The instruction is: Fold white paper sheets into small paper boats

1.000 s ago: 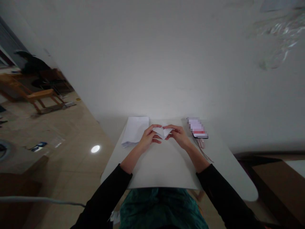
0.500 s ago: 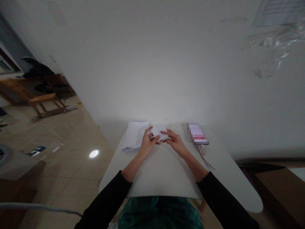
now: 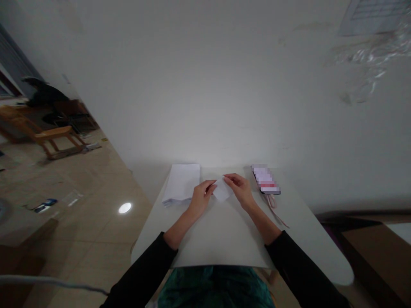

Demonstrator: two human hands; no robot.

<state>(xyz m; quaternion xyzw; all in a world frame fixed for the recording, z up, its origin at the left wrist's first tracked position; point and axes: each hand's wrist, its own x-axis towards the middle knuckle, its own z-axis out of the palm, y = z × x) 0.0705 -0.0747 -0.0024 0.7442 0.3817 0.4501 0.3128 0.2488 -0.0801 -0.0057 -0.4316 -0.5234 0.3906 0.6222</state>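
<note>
A small folded piece of white paper [image 3: 222,191] is held up between my two hands, above the white table [image 3: 221,239]. My left hand [image 3: 201,196] pinches its left corner between thumb and fingers. At the upper right edge, my right hand [image 3: 240,189] pinches it too, with the thumb and index finger close together. The paper looks roughly diamond-shaped, with a corner pointing down towards me. Just left of my left hand lies a stack of white paper sheets [image 3: 183,182].
A phone [image 3: 266,179] with a pink strap [image 3: 272,203] lies right of my right hand. The wall [image 3: 205,107] rises behind the table. Cardboard [image 3: 375,252] stands at the lower right. A wooden chair [image 3: 54,133] and a seated person [image 3: 48,94] are far left.
Both hands have changed their hold on the folded paper. It has turned from lying across my fingers to hanging with a corner downward, pinched at its sides.
</note>
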